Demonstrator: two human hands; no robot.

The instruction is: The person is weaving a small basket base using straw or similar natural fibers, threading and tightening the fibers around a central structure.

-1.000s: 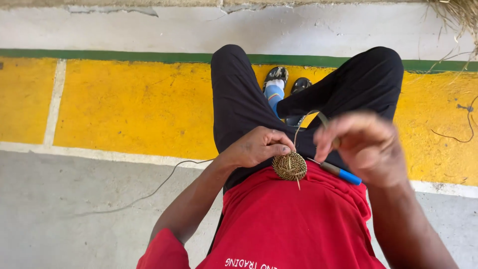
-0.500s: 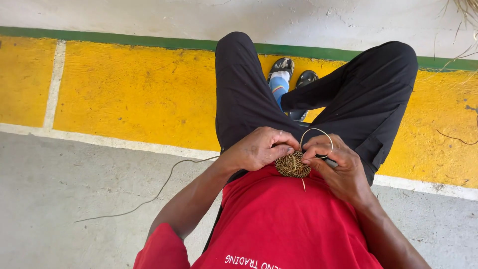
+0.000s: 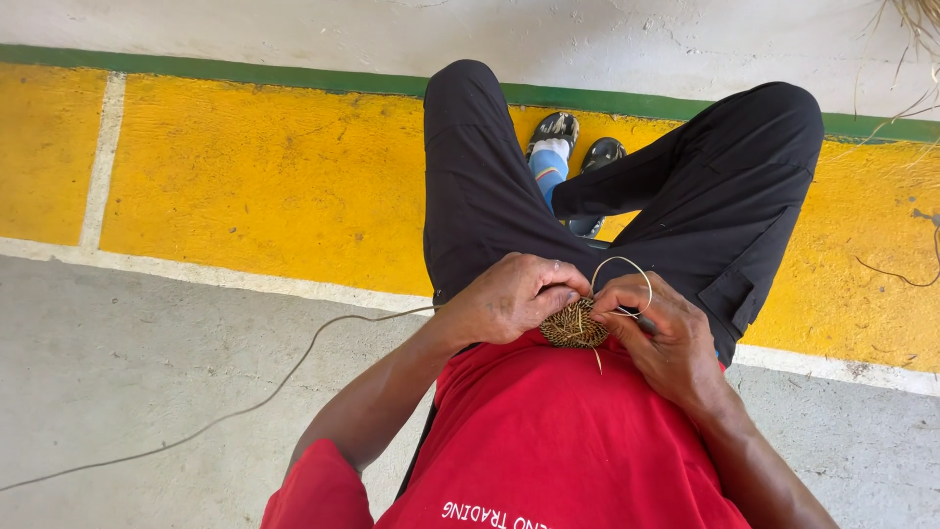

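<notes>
A small round woven coil of brown fibre (image 3: 573, 325) sits over my lap, just above the red shirt. My left hand (image 3: 514, 297) grips its left edge with the fingers curled over it. My right hand (image 3: 656, 328) presses against its right side and pinches a thin pale strand (image 3: 627, 264) that loops up over the hand. Whether the right hand also holds a tool is hidden by the fingers. A long thin fibre (image 3: 245, 402) trails from the coil out to the left across the floor.
I sit with black trousers (image 3: 490, 186) and crossed legs, shoes (image 3: 578, 147) at the far end. The floor is grey concrete near me, then a yellow painted band (image 3: 255, 176) with white and green lines. Dry fibres (image 3: 916, 59) hang at the top right.
My right hand, held apart with a blue-handled tool a second ago, has come in against the coil. The tool is no longer visible, and a strand now loops above the hand.
</notes>
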